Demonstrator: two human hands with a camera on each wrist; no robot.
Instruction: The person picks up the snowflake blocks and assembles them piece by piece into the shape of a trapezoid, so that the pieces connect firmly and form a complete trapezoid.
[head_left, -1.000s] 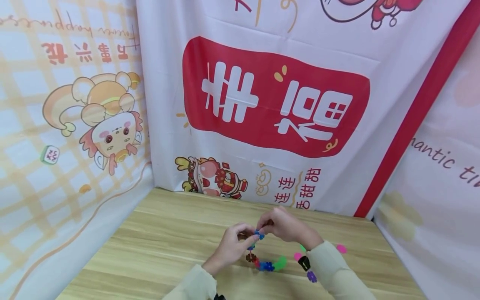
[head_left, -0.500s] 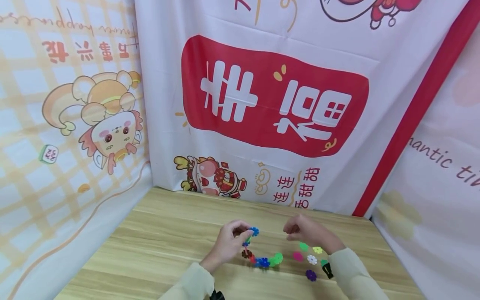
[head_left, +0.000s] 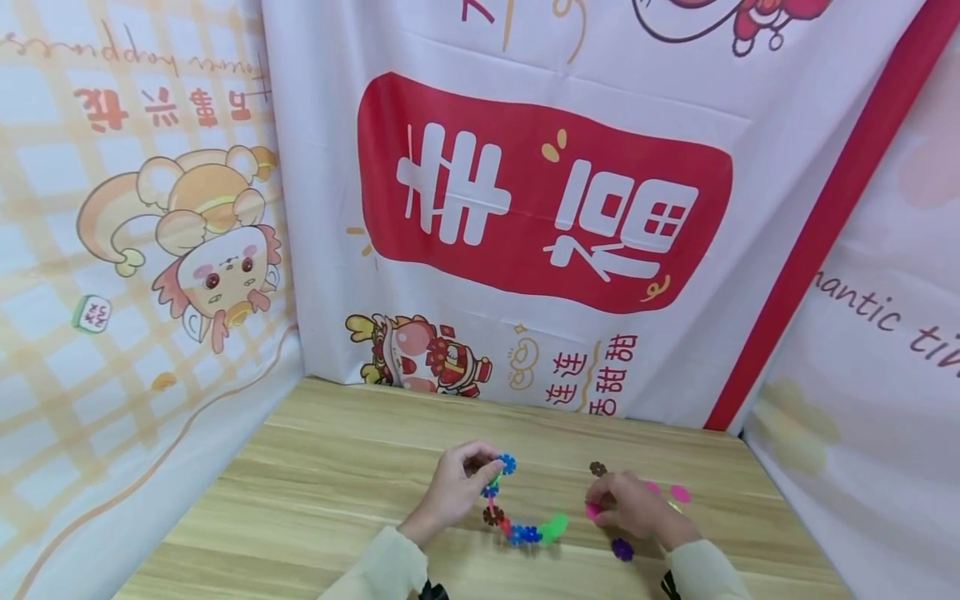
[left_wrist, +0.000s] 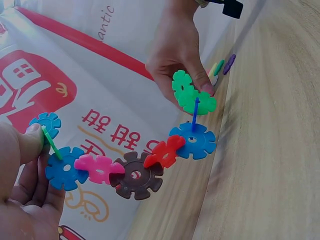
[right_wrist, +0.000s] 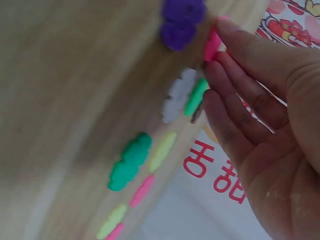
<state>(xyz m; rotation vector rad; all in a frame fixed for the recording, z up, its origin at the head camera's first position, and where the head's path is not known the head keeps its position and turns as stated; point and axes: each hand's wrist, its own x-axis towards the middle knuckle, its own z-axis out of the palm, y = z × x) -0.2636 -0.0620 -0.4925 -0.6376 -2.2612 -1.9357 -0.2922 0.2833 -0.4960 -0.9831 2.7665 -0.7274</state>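
Printed cloth sheets (head_left: 547,350) stand behind a wood-grain table (head_left: 352,467). Thumb and fingers of the left hand (head_left: 450,485) pinch a chain of flower-shaped discs (left_wrist: 145,184) near its blue end; it curves rightward from that hand. The right hand (head_left: 637,507) pinches a pink disc (right_wrist: 213,45), with a purple disc (head_left: 622,549) nearer the body and a brown disc (head_left: 597,468) just beyond its fingers.

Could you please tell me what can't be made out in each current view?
White disc: hidden in the head view by the right hand.
Brown disc: mostly hidden in the right wrist view by that hand.
Left hand: cut off in the left wrist view by the left edge.
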